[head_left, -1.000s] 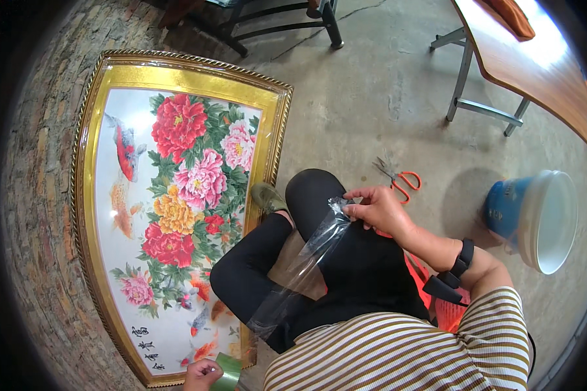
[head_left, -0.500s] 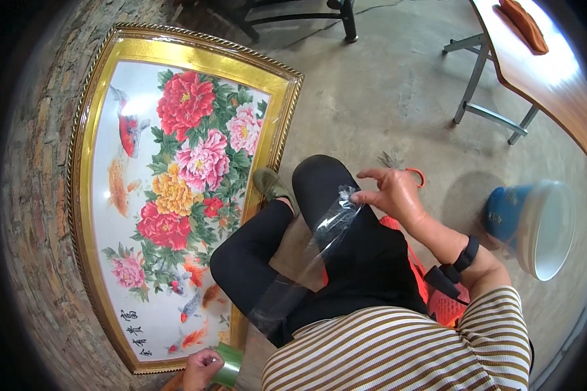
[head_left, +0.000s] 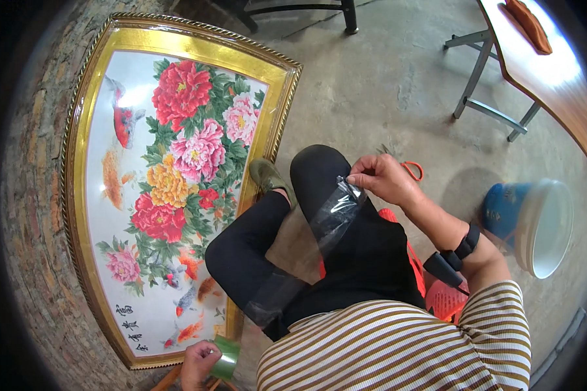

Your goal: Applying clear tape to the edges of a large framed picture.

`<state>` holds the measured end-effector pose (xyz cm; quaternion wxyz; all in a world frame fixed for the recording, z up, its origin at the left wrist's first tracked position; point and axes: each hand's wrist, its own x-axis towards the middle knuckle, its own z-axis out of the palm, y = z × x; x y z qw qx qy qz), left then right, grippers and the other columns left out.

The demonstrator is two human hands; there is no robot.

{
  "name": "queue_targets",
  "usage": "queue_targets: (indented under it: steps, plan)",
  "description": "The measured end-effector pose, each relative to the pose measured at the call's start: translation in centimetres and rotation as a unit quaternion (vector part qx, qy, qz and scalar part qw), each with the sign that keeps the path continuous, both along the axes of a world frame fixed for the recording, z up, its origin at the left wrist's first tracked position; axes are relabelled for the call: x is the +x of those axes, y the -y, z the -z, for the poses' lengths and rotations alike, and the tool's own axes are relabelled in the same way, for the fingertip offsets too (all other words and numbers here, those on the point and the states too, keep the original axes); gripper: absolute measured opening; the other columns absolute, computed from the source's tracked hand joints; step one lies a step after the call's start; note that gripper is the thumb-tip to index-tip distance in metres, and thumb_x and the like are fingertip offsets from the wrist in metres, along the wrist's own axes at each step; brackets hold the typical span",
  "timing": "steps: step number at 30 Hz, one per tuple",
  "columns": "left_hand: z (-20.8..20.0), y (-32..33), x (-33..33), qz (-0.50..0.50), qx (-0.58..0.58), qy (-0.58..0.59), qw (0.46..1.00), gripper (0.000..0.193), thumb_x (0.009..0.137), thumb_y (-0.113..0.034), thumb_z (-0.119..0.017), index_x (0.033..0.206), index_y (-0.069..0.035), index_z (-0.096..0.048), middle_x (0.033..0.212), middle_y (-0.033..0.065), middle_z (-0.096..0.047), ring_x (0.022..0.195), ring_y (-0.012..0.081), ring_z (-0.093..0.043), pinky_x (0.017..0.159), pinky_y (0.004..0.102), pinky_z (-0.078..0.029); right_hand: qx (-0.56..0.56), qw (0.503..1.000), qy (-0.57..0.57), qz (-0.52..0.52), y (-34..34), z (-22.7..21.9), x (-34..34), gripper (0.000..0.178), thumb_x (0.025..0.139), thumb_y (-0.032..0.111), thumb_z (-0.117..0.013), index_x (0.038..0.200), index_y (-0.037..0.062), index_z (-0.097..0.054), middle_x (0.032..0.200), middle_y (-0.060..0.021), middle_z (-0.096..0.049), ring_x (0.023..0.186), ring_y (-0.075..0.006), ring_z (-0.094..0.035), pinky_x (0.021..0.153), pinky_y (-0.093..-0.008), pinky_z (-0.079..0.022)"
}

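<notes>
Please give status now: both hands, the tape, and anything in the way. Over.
Right hand pinches the free end of the clear tape strip. Left hand grips the green tape roll. Strip stretched across the lap beside the gold-framed flower picture. Nothing blocks it.

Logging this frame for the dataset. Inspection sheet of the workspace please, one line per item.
Surface: bare concrete floor; brick wall on the left.
Job's things: clear tape strip stretched across the lap; green tape roll.
Clutter: orange-handled scissors on the floor, partly hidden; blue and white bucket.
Grippers: right hand pinches the strip's upper end; left hand holds the roll.
Cables: nothing seen.
Surroundings: gold-framed flower and fish picture, wooden table, red stool under the person.
</notes>
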<state>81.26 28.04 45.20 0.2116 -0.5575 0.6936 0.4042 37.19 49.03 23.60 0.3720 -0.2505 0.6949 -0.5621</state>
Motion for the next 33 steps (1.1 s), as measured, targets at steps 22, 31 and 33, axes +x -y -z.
queue_targets:
  steps: [22,31,33]
  plan:
    - [0.3,0.2,-0.1,-0.032,-0.052,-0.066,0.996,0.006,0.07,0.001,-0.062,0.071,-0.003,-0.058,0.061,-0.0065,-0.049,0.054,0.0006,-0.04,0.049,0.0165,-0.032,-0.084,0.966,0.228,0.091,1.6,-5.2,-0.7,0.014,0.088,0.015,-0.051,0.079,0.0048,-0.051,0.07,0.0032,-0.052,0.063,-0.0063,-0.047,0.056,-0.0208,-0.039]
    - [-1.2,-0.4,-2.8,-0.008,-0.114,-0.059,0.992,0.006,0.068,0.001,-0.061,0.071,-0.002,-0.057,0.062,-0.0043,-0.052,0.056,0.0024,-0.043,0.051,0.0179,-0.035,-0.108,0.937,-0.261,0.206,2.8,-5.0,-1.8,0.006,0.083,0.008,-0.051,0.08,0.0037,-0.048,0.061,-0.016,-0.047,0.053,-0.0317,-0.048,0.048,-0.0336,-0.039]
    - [-1.3,0.3,-2.4,0.019,-0.079,-0.093,0.992,0.005,0.068,0.001,-0.061,0.072,-0.002,-0.058,0.064,-0.0032,-0.054,0.056,0.0027,-0.044,0.052,0.0179,-0.036,-0.12,0.92,-0.314,0.2,3.1,-5.1,-2.6,0.007,0.084,0.009,-0.051,0.08,0.0037,-0.048,0.058,-0.0131,-0.048,0.049,-0.0266,-0.05,0.047,-0.0313,-0.039]
